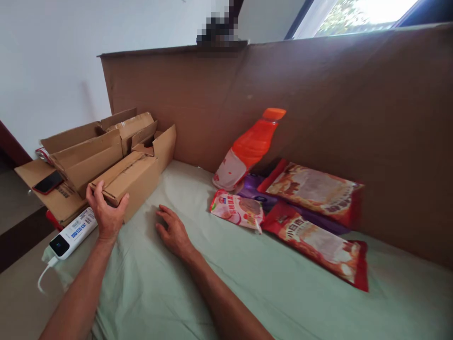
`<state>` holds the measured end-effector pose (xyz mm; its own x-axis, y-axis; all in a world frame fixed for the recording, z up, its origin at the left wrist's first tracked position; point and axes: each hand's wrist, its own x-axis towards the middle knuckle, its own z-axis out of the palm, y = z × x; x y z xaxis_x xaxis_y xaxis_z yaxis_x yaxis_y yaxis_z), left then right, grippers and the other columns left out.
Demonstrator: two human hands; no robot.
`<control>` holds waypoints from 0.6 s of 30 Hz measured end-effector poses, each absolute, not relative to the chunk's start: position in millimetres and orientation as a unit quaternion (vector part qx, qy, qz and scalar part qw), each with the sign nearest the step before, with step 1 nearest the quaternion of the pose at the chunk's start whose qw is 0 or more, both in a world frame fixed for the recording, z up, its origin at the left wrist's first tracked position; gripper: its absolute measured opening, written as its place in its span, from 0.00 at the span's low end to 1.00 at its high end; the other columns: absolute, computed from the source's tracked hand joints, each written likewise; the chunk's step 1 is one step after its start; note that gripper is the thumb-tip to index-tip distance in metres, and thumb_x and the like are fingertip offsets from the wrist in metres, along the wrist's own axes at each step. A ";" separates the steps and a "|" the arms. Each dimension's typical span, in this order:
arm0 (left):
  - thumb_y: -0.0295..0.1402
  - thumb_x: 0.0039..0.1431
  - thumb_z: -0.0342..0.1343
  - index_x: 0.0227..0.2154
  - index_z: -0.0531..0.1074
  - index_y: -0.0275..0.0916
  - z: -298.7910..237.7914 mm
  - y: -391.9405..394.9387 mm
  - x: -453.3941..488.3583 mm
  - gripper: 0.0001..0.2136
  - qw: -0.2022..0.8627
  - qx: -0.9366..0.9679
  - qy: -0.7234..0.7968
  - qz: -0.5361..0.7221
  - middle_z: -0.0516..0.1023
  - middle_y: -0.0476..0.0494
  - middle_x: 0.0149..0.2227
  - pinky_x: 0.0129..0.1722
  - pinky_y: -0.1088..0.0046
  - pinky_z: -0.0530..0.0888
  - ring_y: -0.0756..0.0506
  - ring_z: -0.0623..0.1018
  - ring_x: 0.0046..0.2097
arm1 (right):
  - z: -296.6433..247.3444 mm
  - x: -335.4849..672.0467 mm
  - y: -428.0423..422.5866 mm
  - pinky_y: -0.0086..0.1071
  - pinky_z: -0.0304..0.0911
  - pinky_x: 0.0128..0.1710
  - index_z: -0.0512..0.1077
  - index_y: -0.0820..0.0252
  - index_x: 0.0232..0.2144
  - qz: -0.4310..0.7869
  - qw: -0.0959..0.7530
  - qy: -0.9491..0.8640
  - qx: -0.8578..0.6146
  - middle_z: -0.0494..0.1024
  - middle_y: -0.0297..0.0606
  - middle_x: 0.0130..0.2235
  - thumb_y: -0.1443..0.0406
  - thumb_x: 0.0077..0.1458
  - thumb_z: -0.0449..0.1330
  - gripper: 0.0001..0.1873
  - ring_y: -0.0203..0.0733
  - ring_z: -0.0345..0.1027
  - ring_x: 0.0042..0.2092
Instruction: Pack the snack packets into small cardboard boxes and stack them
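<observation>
My left hand (pixel 106 210) grips the near end of a closed cardboard box (pixel 132 177), thumb on one side and fingers over the top edge. The box sits on a pale green cloth (pixel 148 293), at the left. My right hand (pixel 174 231) hovers over or rests on the cloth, just right of the box; its fingers are slightly apart and hold nothing. Further right, an orange-capped bottle (pixel 249 146) leans against a cardboard panel. Around its base lie a small pink packet (pixel 236 209), a purple package (pixel 253 186) and two red snack bags (pixel 314 189).
Open cardboard boxes (pixel 88 156) crowd the far left, with a dark phone (pixel 48 182) on a flap. A white power bank (pixel 74 233) with a cable lies beside my left wrist. A tall cardboard panel (pixel 318 99) stands along the back.
</observation>
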<state>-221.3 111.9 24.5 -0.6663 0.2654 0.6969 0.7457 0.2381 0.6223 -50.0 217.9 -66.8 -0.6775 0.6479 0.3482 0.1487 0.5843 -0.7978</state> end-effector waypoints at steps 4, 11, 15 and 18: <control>0.38 0.49 0.68 0.55 0.66 0.40 25.4 110.6 -226.6 0.31 0.246 -0.321 -0.758 -0.512 0.60 0.33 0.60 0.65 0.49 0.61 0.32 0.63 0.65 | -61.2 -48.1 219.2 0.54 0.59 0.63 0.78 0.58 0.48 0.384 0.311 -0.836 -0.239 0.73 0.50 0.60 0.68 0.55 0.59 0.18 0.54 0.66 0.62; 0.39 0.49 0.67 0.59 0.63 0.36 27.7 108.3 -240.5 0.35 0.231 -0.340 -0.747 -0.522 0.60 0.30 0.62 0.67 0.49 0.58 0.31 0.60 0.67 | -57.5 -50.0 218.7 0.52 0.61 0.62 0.80 0.57 0.42 0.377 0.307 -0.840 -0.241 0.75 0.48 0.58 0.70 0.55 0.58 0.14 0.53 0.68 0.60; 0.39 0.48 0.68 0.55 0.66 0.39 27.0 107.2 -245.1 0.32 0.242 -0.326 -0.753 -0.518 0.63 0.34 0.59 0.66 0.49 0.60 0.33 0.64 0.65 | -57.4 -50.7 219.0 0.50 0.60 0.62 0.80 0.57 0.41 0.375 0.307 -0.841 -0.242 0.75 0.47 0.58 0.70 0.55 0.58 0.14 0.52 0.69 0.59; 0.39 0.48 0.68 0.54 0.67 0.39 26.2 105.4 -247.4 0.31 0.248 -0.321 -0.751 -0.521 0.63 0.34 0.59 0.65 0.48 0.61 0.32 0.64 0.65 | -56.7 -51.0 218.8 0.50 0.60 0.62 0.80 0.59 0.40 0.373 0.308 -0.842 -0.241 0.75 0.49 0.58 0.71 0.55 0.58 0.13 0.52 0.68 0.60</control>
